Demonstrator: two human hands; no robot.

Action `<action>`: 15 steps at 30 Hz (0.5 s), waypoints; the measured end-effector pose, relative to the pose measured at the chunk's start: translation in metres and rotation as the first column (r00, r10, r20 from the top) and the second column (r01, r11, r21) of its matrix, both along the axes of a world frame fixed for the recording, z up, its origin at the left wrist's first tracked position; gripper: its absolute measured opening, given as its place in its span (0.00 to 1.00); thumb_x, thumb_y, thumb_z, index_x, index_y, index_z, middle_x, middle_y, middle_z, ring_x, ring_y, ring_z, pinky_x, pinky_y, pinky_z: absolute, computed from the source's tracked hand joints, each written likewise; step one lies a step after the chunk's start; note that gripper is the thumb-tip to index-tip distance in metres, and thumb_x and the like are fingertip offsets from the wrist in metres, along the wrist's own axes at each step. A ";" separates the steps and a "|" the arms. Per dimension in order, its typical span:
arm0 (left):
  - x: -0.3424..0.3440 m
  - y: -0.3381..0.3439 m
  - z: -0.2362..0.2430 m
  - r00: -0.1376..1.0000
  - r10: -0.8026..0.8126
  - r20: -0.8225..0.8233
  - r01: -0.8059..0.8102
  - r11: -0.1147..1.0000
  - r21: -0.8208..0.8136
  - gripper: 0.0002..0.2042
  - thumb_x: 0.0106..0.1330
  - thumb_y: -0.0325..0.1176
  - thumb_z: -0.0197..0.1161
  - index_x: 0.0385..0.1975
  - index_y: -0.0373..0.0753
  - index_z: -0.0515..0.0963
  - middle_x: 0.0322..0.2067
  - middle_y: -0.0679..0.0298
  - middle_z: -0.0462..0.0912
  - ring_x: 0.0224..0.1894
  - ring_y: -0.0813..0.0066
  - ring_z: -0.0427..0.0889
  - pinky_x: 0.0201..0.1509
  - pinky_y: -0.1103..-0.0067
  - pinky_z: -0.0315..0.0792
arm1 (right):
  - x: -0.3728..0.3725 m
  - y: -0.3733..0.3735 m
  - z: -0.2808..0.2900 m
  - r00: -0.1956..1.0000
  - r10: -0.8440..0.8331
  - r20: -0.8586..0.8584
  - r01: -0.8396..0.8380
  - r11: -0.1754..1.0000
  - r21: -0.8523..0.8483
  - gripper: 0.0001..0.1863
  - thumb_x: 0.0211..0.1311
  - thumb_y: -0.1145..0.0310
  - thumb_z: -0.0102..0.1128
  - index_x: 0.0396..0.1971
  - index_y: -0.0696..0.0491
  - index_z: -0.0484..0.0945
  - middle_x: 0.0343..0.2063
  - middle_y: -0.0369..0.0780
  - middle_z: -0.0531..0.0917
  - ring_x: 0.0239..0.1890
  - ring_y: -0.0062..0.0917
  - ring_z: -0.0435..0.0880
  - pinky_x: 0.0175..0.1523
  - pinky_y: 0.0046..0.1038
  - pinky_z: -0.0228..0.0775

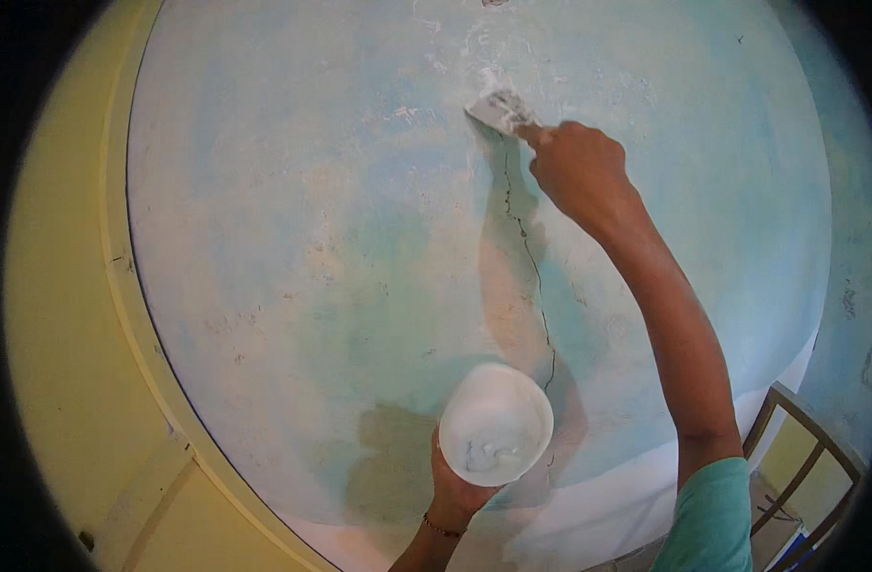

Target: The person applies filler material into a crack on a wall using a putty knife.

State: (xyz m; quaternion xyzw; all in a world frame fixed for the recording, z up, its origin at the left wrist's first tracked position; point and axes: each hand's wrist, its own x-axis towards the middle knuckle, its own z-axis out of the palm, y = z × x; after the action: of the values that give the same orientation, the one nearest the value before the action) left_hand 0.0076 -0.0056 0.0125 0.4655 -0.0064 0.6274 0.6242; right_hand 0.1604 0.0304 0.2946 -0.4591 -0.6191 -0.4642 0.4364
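Yellow wall (64,334) far left of the crack, its raised trim (121,305) bending with the view. Next, the pale blue-green wall (379,276), patchy, scuffed and flaked in places; it carries the crack (523,232), a thin, dark, jagged line running downward.

Left hand (455,488): below the crack and to its left, a beaded bracelet (442,525) at the wrist. It grips a white tub (498,386) from beneath and the left side. Most fingers hidden behind the tub; cannot tell how far they spread. Tub tilted, mouth showing, some white paste (493,458) low inside. Its rim overlaps the crack's lower part in view.

Scraper (498,110): at the crack's upper end, flat blade against the wall, smeared white. Right hand (588,172), right of the crack's top, fingers closed round the handle, one finger reaching along it toward the blade.

Farther right and below the crack: green sleeve (710,520), then a brown barred frame (819,429).
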 end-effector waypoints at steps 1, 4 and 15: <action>0.002 -0.003 0.005 0.931 0.325 -0.163 -0.247 0.894 0.373 0.32 0.58 0.59 0.44 0.60 0.49 0.57 0.57 0.56 0.62 0.58 0.50 0.63 0.51 0.49 0.67 | 0.000 -0.004 -0.006 1.000 0.002 0.014 -0.001 0.999 -0.051 0.13 0.59 0.73 0.42 0.37 0.56 0.78 0.28 0.46 0.80 0.31 0.37 0.82 0.32 0.36 0.73; -0.003 0.016 -0.009 0.865 -0.358 0.351 0.441 0.877 -0.193 0.33 0.58 0.60 0.44 0.60 0.48 0.57 0.58 0.55 0.61 0.58 0.49 0.63 0.50 0.49 0.67 | 0.005 -0.014 -0.002 0.999 0.018 0.026 -0.016 0.996 -0.085 0.13 0.58 0.73 0.43 0.36 0.56 0.78 0.29 0.45 0.81 0.32 0.38 0.82 0.32 0.36 0.73; 0.012 0.030 0.019 0.839 -0.475 0.266 0.519 0.845 -0.128 0.32 0.62 0.60 0.37 0.62 0.48 0.54 0.60 0.57 0.58 0.61 0.54 0.60 0.55 0.53 0.65 | 0.006 0.003 -0.003 0.998 -0.053 0.033 0.056 0.995 -0.078 0.20 0.54 0.71 0.51 0.48 0.42 0.75 0.26 0.43 0.81 0.27 0.30 0.81 0.31 0.32 0.74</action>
State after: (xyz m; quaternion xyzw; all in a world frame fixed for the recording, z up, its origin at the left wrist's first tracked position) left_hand 0.0200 0.0246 0.0319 0.3106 -0.1364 0.4889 0.8037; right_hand 0.1659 0.0337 0.2912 -0.4853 -0.6310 -0.4582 0.3954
